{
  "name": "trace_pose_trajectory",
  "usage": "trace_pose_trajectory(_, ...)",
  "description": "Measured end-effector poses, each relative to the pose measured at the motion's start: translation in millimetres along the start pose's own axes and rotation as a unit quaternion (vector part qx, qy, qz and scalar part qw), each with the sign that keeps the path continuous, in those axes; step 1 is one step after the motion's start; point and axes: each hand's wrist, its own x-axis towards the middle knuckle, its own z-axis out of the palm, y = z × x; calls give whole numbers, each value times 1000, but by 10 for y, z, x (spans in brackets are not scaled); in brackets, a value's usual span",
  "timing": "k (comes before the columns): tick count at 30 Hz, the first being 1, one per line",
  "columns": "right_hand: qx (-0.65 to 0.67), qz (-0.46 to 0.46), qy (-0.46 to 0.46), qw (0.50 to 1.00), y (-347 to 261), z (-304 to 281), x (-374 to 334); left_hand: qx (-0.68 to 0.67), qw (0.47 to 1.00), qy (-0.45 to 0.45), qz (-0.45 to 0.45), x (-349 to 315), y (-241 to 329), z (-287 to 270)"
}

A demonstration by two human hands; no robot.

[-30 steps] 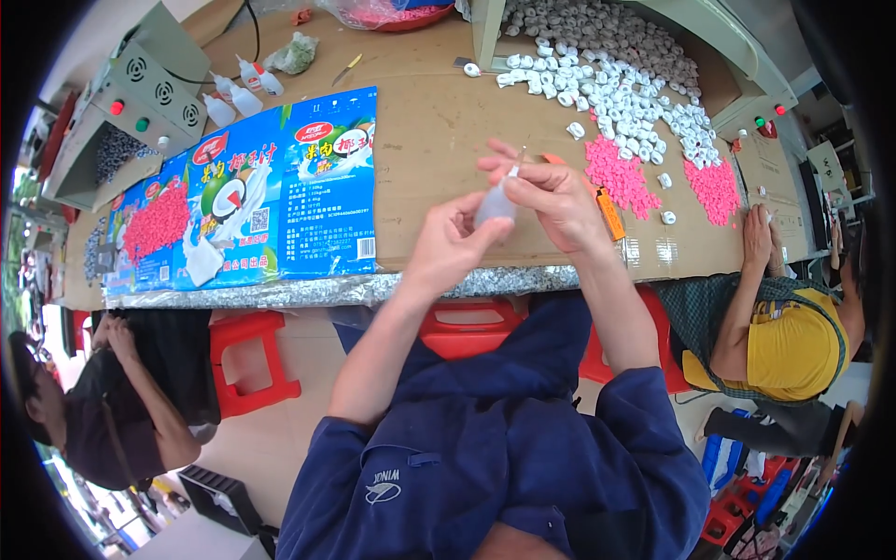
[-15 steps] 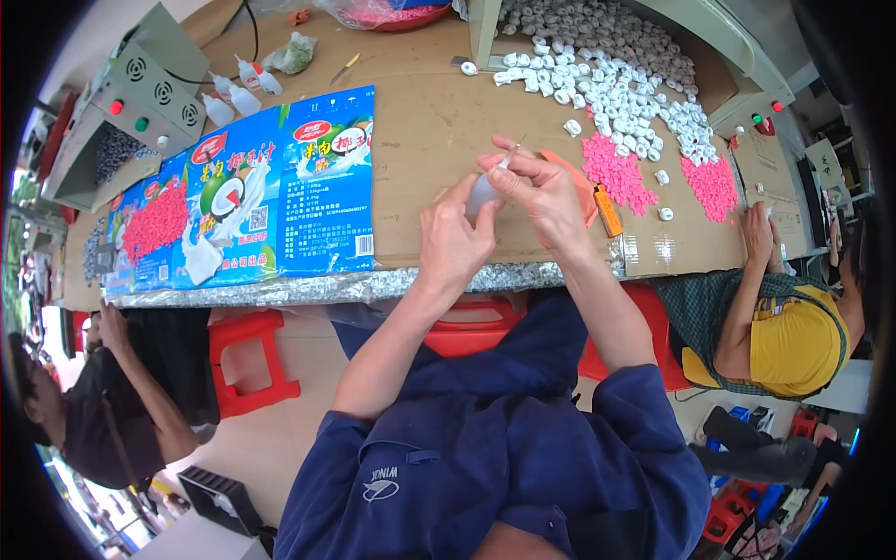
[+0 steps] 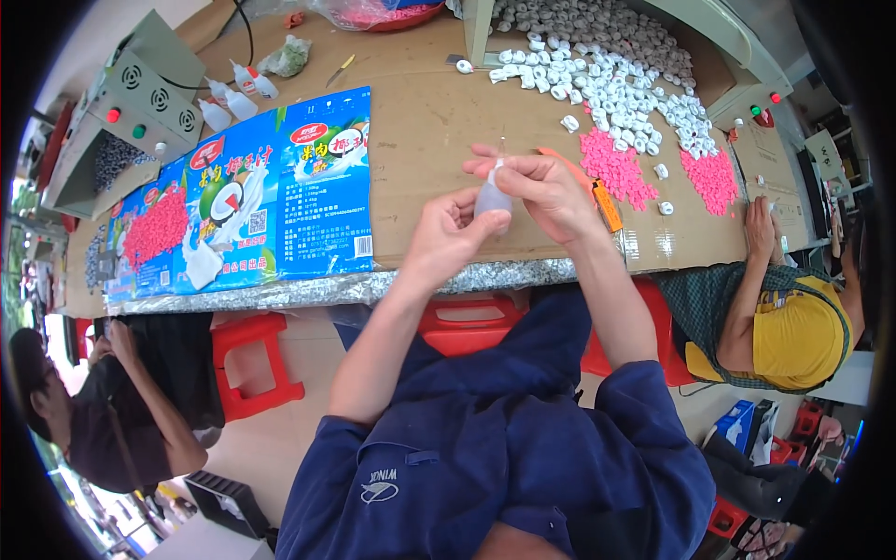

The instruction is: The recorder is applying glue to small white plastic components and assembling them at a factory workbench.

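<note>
My left hand [image 3: 446,233] is closed round the body of a small translucent squeeze bottle [image 3: 493,199], thumb pressed to its lower side. The fingers of my right hand [image 3: 546,191] pinch the bottle's neck, and a thin tip points up above them. Both hands are over the cardboard-covered table, close to its front edge. Beside my right hand lie a flat orange piece [image 3: 581,175], partly hidden, and a small orange, lighter-like object [image 3: 609,207]. Past these is a pile of small pink pieces [image 3: 616,173], touching a spread of small white caps or knobs [image 3: 625,112].
Blue printed cardboard [image 3: 322,205] covers the left part, bearing more pink pieces [image 3: 157,229]. Several squeeze bottles [image 3: 241,105] and a knife [image 3: 340,71] are farther back. Box-like machines [image 3: 140,93] flank the table. Co-workers sit at left [image 3: 112,411] and right [image 3: 793,327].
The bottle now stands more upright and more of its body shows. My right fingers remain at its neck, while my left hand has shifted slightly lower on it.
</note>
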Motion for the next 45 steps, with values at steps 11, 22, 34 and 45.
trace_pose_trajectory(11,-95,-64,43,993,-6,9,-126,4,1000,-10,-8,-38,-6,116)
trace_pose_trajectory(22,-125,-134,155,971,141,275,-326,135,978,102,122,-238,-55,265)
trace_pose_trajectory(34,-191,66,77,976,97,-4,-1597,303,946,100,64,-343,-91,-560)
trace_pose_trajectory(45,140,88,91,982,704,302,-1985,407,836,264,256,-421,-489,-919)
